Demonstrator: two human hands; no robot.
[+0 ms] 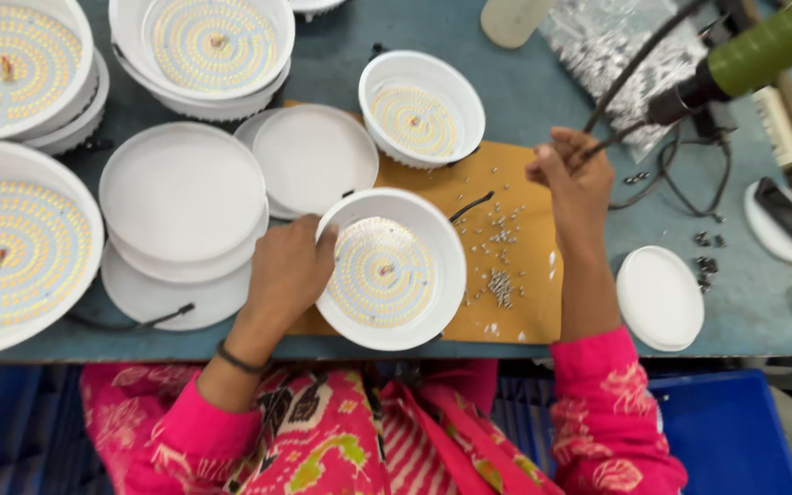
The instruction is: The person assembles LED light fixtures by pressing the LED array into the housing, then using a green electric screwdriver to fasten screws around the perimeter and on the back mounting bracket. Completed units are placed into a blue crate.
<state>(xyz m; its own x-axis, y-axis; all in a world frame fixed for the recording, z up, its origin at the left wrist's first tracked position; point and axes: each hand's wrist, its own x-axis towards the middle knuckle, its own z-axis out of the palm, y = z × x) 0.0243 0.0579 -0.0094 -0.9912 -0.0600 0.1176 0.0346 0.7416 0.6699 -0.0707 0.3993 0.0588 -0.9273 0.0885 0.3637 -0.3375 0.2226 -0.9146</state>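
Bench layout, head view
Lamp housing (390,269) on mat (524,192) at centre; 2nd housing (422,108) at 12; screws (499,261) at 3; disc stack (182,197) at 9; lone disc (660,297) far 3.

white lamp housing (390,269), ochre mat (515,312), teal table (506,82)

The person wears a bright pink long-sleeved garment with a pale floral print on each sleeve. The left sleeve (171,422) ends above the wrist; the right sleeve (607,412) is pushed up to mid-forearm. The front of the garment (323,440) carries a multicoloured pattern in black, green, cream and red, with a striped pink panel at the centre. A thin dark band (238,359) encircles the left wrist. Both hands are bare.
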